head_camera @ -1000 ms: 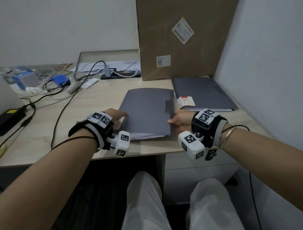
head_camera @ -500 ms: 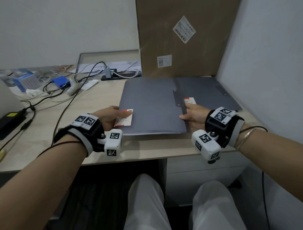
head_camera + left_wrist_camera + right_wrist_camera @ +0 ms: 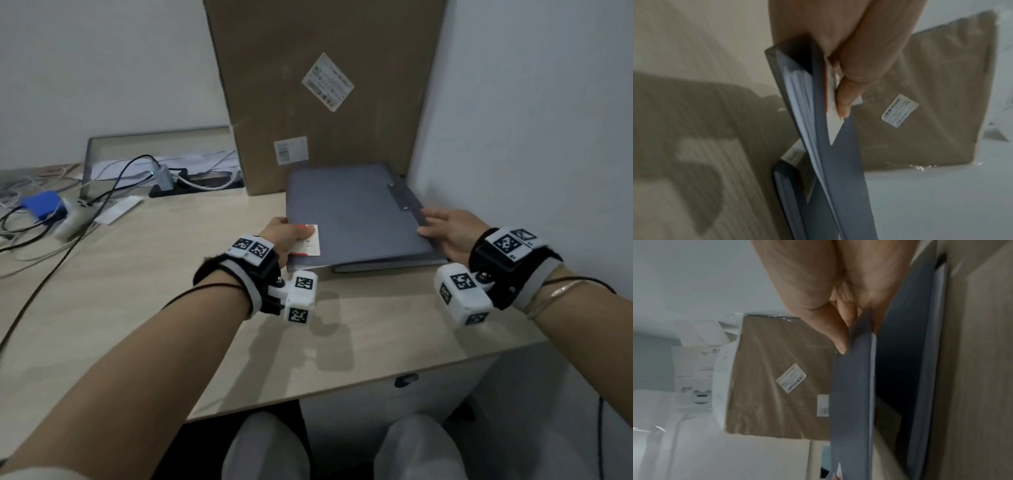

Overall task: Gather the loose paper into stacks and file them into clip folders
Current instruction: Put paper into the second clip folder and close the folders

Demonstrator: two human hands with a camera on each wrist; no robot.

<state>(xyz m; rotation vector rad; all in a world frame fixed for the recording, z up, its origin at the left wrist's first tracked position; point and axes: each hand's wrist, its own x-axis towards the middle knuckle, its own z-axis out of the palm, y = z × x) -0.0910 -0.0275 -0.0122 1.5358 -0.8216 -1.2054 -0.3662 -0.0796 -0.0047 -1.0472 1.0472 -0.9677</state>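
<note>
At the desk's (image 3: 171, 274) far right, both the left hand (image 3: 287, 236) and right hand (image 3: 445, 233) grip a grey folder (image 3: 356, 212) over another folder (image 3: 789, 191), hemmed by a cardboard box (image 3: 308, 85) behind and cables (image 3: 68, 212) left.

an office corner – wooden desk (image 3: 144, 274), tangled cables (image 3: 113, 185), grey folders (image 3: 352, 212), cardboard box (image 3: 318, 85) – white walls

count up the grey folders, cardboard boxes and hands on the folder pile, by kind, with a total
grey clip folders: 2, the upper folder held above the lower folder
cardboard box: 1
hands: 2, left hand and right hand, both gripping the upper folder
total: 5
</note>
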